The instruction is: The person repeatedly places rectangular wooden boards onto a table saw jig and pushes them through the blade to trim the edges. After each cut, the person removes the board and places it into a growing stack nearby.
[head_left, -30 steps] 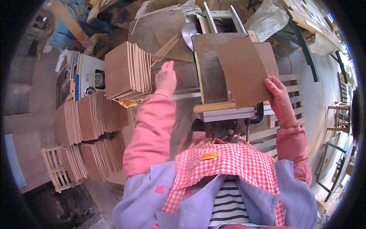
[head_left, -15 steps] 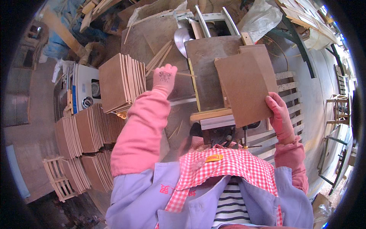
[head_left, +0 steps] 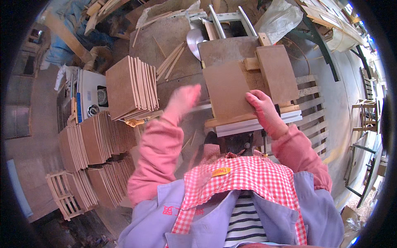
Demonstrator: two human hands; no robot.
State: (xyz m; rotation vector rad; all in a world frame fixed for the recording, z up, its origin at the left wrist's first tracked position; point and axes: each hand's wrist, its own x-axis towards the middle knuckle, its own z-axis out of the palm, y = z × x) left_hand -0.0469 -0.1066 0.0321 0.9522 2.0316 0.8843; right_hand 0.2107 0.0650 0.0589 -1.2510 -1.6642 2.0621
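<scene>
My right hand [head_left: 264,108] grips the right edge of a brown board [head_left: 225,89] lying on the saw's sliding table [head_left: 223,49], its thumb on top. To its right another brown board [head_left: 276,72] rests beside a short wooden block [head_left: 251,64]. The table's near edge carries a wooden batten and an aluminium profile [head_left: 260,124]. My left hand [head_left: 182,101], smeared by motion, hovers left of the held board, near a bundle of brown panels [head_left: 126,87] with pale cut edges. A round saw blade [head_left: 193,43] shows beyond, with thin wooden strips [head_left: 173,58] lying left of it.
More panel stacks [head_left: 99,140] and a small slatted pallet [head_left: 66,194] stand at lower left, below a white machine [head_left: 89,95]. A larger pallet [head_left: 312,124] lies right of the saw. A white plastic sack [head_left: 281,18], timber lengths [head_left: 324,20] and metal frames [head_left: 362,169] fill the right side.
My right hand has brought the brown board leftward onto the table, baring the other board on the right. My left hand has moved down, toward the board.
</scene>
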